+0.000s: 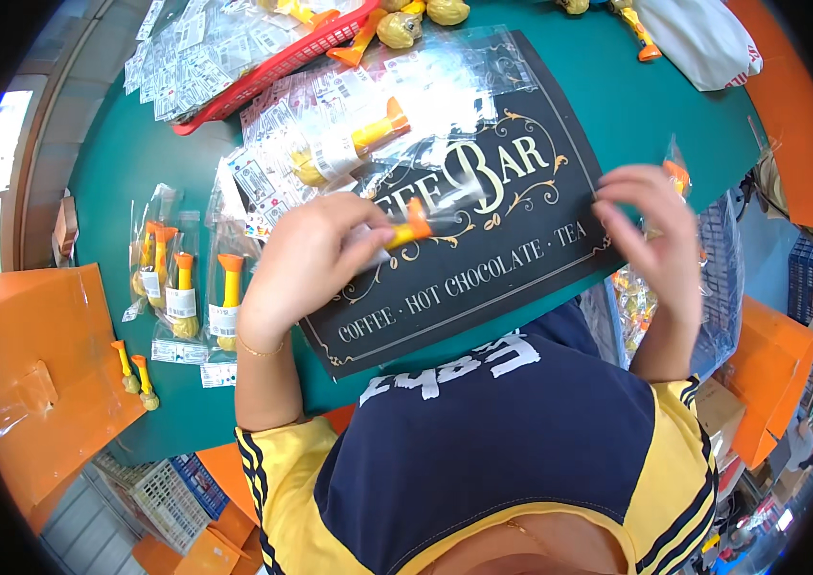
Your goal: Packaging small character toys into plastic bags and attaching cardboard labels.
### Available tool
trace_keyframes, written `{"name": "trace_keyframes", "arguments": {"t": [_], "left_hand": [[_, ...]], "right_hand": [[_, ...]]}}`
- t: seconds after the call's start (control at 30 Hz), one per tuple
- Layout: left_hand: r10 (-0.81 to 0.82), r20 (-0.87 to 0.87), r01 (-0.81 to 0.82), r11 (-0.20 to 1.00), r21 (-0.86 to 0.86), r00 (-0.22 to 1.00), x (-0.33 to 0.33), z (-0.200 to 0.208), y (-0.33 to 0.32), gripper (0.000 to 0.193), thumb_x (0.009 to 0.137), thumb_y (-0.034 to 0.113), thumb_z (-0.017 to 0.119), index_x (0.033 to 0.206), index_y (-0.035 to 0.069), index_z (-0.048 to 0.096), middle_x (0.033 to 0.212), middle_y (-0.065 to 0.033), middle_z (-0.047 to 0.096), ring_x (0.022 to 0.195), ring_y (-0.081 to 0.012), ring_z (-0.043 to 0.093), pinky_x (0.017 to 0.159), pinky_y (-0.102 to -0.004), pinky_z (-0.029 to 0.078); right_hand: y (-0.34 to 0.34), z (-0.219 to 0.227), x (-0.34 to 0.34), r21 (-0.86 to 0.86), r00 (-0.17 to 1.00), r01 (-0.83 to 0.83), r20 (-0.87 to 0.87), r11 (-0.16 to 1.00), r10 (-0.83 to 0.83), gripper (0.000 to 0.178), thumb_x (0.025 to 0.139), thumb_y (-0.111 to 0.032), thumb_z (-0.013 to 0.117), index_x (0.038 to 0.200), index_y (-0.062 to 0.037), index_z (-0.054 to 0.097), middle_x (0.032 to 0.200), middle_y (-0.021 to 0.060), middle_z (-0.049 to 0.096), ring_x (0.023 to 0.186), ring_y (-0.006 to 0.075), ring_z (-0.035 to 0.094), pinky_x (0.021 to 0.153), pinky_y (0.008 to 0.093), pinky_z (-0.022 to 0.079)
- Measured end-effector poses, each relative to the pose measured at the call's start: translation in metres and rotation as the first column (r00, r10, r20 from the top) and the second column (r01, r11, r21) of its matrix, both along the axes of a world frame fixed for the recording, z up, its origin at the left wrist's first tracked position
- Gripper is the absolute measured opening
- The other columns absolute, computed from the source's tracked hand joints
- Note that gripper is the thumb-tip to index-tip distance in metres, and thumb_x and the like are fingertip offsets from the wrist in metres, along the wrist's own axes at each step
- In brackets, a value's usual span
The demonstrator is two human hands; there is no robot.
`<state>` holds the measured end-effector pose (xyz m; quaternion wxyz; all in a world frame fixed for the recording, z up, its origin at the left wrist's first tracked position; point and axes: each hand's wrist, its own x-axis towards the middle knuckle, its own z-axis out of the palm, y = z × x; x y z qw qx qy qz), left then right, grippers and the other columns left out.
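My left hand (315,251) is closed on a small bagged toy (411,228), a yellow stick with an orange end in clear plastic; the hand covers its other end. Both are over a black printed mat (464,273). By the mat's right edge my right hand (653,225) is raised, its fingers apart, with nothing seen in it. Another bagged toy (676,177) shows just beyond it. Farther up the mat, a labelled toy with a gold ball end (354,144) lies on clear bags and printed labels (277,134).
Several bagged toys (184,297) lie left on the green table (104,220), with loose ones (146,383) near an orange carton (52,383). A red basket (282,77) holds labelled bags at the back. A lined blue crate (721,273) stands right; a white sack (698,38) lies far right.
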<state>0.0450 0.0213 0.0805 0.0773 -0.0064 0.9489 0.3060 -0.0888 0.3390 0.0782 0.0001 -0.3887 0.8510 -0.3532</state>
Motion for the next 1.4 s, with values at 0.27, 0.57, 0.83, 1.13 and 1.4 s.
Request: {"name": "trace_keyframes", "arguments": {"t": [0.27, 0.57, 0.83, 1.13, 1.4], "left_hand": [[-0.091, 0.276, -0.100, 0.790, 0.605, 0.957, -0.004, -0.030, 0.021, 0.017, 0.096, 0.018, 0.058, 0.097, 0.002, 0.058, 0.081, 0.0038, 0.054, 0.072, -0.0020, 0.044, 0.062, -0.0201, 0.038], [0.035, 0.193, -0.140, 0.816, 0.561, 0.980, -0.007, -0.033, 0.029, 0.021, 0.088, 0.015, 0.066, 0.105, 0.004, 0.059, 0.073, 0.0002, 0.052, 0.063, -0.0082, 0.047, 0.059, -0.0229, 0.040], [0.032, -0.101, 0.006, 0.936, 0.352, 0.994, -0.011, -0.033, 0.031, 0.020, 0.087, 0.008, 0.066, 0.106, 0.002, 0.062, 0.080, -0.0018, 0.054, 0.075, -0.0101, 0.051, 0.071, -0.0237, 0.045], [0.090, 0.023, -0.089, 0.862, 0.500, 0.996, -0.008, -0.036, 0.043, 0.016, 0.091, 0.009, 0.062, 0.106, 0.003, 0.062, 0.086, -0.0016, 0.055, 0.078, -0.0079, 0.053, 0.068, -0.0220, 0.043], [0.143, -0.103, -0.066, 0.841, 0.537, 0.984, -0.005, -0.043, 0.050, 0.016, 0.090, 0.009, 0.062, 0.106, 0.005, 0.061, 0.078, -0.0023, 0.051, 0.065, -0.0097, 0.047, 0.061, -0.0228, 0.041]], "right_hand": [[-0.054, -0.026, 0.035, -0.215, 0.898, -0.025, 0.425, 0.976, 0.116, 0.012, 0.082, -0.001, 0.069, 0.093, -0.0011, 0.068, 0.091, 0.0065, 0.065, 0.074, 0.0108, 0.060, 0.061, 0.0217, 0.045], [-0.067, -0.038, 0.006, -0.206, 0.838, -0.116, 0.505, 0.972, 0.207, 0.014, 0.091, -0.007, 0.059, 0.102, -0.0027, 0.067, 0.092, 0.0057, 0.067, 0.064, 0.0084, 0.057, 0.055, 0.0212, 0.044], [-0.055, -0.031, 0.008, -0.123, 0.364, -0.068, 0.921, 0.990, 0.140, 0.015, 0.091, -0.008, 0.057, 0.099, 0.0020, 0.065, 0.080, 0.0062, 0.069, 0.049, 0.0052, 0.053, 0.045, 0.0195, 0.042], [-0.053, -0.036, -0.003, -0.011, 0.717, -0.473, 0.577, 0.881, 0.391, 0.029, 0.071, -0.009, 0.077, 0.099, -0.0058, 0.072, 0.077, 0.0016, 0.068, 0.059, 0.0107, 0.056, 0.053, 0.0236, 0.042], [-0.055, -0.046, 0.009, -0.209, 0.660, -0.369, 0.627, 0.906, 0.413, 0.039, 0.067, -0.007, 0.082, 0.105, -0.0063, 0.072, 0.090, 0.0058, 0.068, 0.060, 0.0085, 0.051, 0.054, 0.0229, 0.042]]}}
